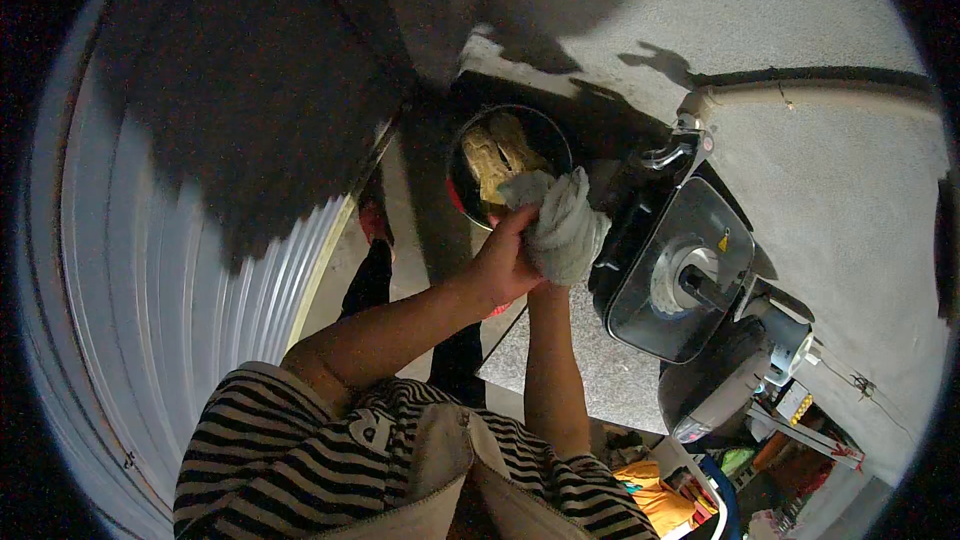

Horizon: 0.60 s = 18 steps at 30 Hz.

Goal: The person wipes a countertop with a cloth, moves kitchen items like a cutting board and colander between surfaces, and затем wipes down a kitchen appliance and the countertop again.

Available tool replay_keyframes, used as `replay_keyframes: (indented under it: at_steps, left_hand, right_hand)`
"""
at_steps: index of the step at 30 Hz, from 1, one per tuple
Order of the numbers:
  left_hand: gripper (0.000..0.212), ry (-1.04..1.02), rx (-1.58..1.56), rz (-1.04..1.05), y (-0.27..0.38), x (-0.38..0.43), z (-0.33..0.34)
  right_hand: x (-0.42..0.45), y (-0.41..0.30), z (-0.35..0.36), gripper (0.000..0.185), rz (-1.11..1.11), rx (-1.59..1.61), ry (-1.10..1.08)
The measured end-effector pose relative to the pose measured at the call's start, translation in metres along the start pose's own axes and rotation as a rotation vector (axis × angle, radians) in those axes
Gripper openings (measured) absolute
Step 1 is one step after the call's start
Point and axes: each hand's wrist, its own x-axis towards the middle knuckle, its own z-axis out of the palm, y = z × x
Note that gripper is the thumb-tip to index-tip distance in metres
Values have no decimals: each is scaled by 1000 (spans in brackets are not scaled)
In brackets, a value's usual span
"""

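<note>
My left hand (514,259) grips the edge of a grey fabric piece, seemingly a work glove (571,232), at my right wrist. That fabric covers my right hand (562,251), so its fingers are hidden and their pose cannot be told. A further grey fabric part (525,189) juts out to the left, over the rim of a round dark container (568,136). Inside the container lie yellowish-brown pieces (495,154), whose kind I cannot tell. Both hands are at the container's near right side.
A ribbed metal panel (187,240) stands on the left. To the right are a black machine with a square plate (675,270), a rough grey wall (832,202) and a pipe (810,94). An orange cloth (656,495) and assorted items lie at the lower right.
</note>
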Motion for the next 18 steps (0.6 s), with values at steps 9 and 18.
replay_keyframes:
  at_steps: [9, 18]
  left_hand:
    - [56, 22, 878, 85, 28, 20, -30]
    - [50, 126, 2136, 498, 31, 58, -71]
  right_hand:
    - [44, 14, -34, 36, 250, 664, 102]
    - [96, 94, -59, 33, 304, -435, 150]
